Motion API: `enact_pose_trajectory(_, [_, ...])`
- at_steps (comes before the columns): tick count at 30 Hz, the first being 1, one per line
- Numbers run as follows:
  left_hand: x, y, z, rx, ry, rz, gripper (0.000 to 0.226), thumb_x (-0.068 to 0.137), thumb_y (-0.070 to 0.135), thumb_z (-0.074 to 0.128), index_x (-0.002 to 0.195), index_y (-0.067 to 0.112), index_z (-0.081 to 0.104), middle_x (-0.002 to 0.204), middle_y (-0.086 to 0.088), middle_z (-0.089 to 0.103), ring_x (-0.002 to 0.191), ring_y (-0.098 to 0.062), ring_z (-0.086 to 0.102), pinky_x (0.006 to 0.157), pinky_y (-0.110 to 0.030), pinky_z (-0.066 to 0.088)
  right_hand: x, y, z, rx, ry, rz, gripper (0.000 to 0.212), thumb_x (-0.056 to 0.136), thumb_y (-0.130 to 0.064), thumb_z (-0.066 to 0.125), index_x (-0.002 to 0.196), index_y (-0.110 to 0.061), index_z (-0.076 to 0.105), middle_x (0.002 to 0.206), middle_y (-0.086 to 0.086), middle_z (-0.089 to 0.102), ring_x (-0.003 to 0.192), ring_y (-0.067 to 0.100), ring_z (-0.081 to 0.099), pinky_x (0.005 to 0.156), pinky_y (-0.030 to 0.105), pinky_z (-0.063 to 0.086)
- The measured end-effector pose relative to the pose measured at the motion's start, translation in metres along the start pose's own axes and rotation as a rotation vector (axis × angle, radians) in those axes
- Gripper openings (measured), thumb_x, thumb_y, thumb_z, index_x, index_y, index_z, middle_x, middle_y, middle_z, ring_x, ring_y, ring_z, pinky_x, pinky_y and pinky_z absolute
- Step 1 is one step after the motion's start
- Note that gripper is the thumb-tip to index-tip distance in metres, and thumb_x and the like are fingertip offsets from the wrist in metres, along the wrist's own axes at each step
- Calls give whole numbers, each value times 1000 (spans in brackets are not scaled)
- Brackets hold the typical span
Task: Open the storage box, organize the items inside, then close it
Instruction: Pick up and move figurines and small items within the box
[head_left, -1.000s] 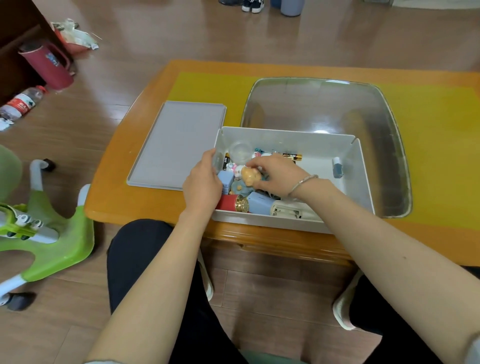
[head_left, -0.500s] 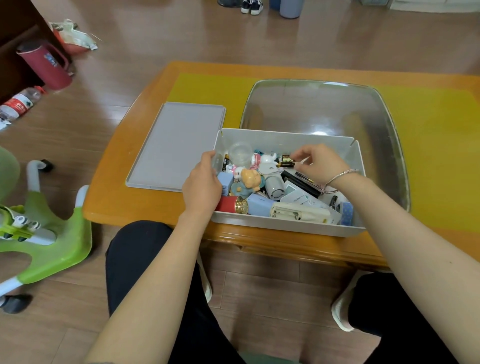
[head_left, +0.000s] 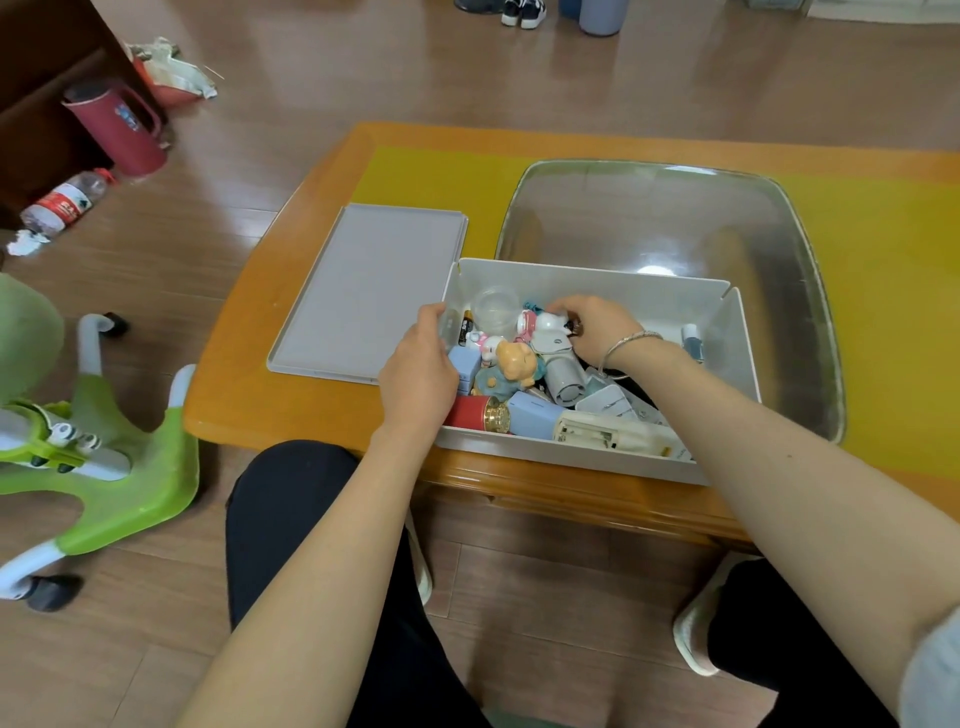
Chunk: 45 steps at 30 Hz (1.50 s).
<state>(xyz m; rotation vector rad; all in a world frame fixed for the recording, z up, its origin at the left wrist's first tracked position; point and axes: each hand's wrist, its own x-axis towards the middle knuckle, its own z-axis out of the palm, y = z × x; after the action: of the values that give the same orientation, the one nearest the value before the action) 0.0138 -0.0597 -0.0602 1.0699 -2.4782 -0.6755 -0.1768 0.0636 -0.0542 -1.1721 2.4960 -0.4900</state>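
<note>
Right hand moved back to the toys at the far left of the open box

The white rectangular plastic storage box (head_left: 597, 280) sat lidless at the desk's (head_left: 291, 415) near edge, its flat grey lid (head_left: 374, 291) lying just beyond the left hand (head_left: 418, 371), which kept its grip on the box's left wall. The right hand (head_left: 592, 325), half a second earlier further right over the batteries, had shifted left, fingers curled around a small dark item beside the white-and-pink figurine (head_left: 537, 323); what it was, I couldn't tell.
</note>
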Motion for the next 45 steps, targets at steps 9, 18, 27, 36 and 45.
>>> enact_pose_trajectory(9, [1,1,0,11,-11,-14,48,94,7,52,138,22,37,117,-7,62,88,-24,61,63,-37,54,9,0,1,-96,65,-55,27,82,-13,65,109,-13,65,104,11,54,97,27,53,87,35,45])
enact_pose_trajectory(18, [1,1,0,9,-14,-15,50,93,8,53,137,23,36,117,-7,62,87,-23,61,64,-40,56,4,2,-4,222,254,-86,5,79,-18,70,80,-18,65,68,-6,57,60,6,48,60,20,37])
enact_pose_trajectory(27, [2,-1,2,-3,7,8,49,92,8,55,135,22,37,115,-7,63,88,-23,62,64,-40,56,-35,1,-26,725,376,63,8,88,-11,58,83,-11,65,64,6,64,51,16,63,56,26,57])
enact_pose_trajectory(36, [-2,6,-4,134,176,181,41,90,10,57,131,14,51,127,-9,53,115,-26,45,90,-35,39,-87,13,-26,1034,234,183,13,91,-7,57,91,-14,68,80,15,69,62,21,70,57,24,57])
enact_pose_trajectory(45, [-8,67,1,-111,-430,452,57,82,41,72,132,26,50,120,5,60,104,-14,53,90,-31,45,-98,1,-31,1098,212,111,13,92,-10,56,94,-15,68,83,15,70,68,22,71,62,26,59])
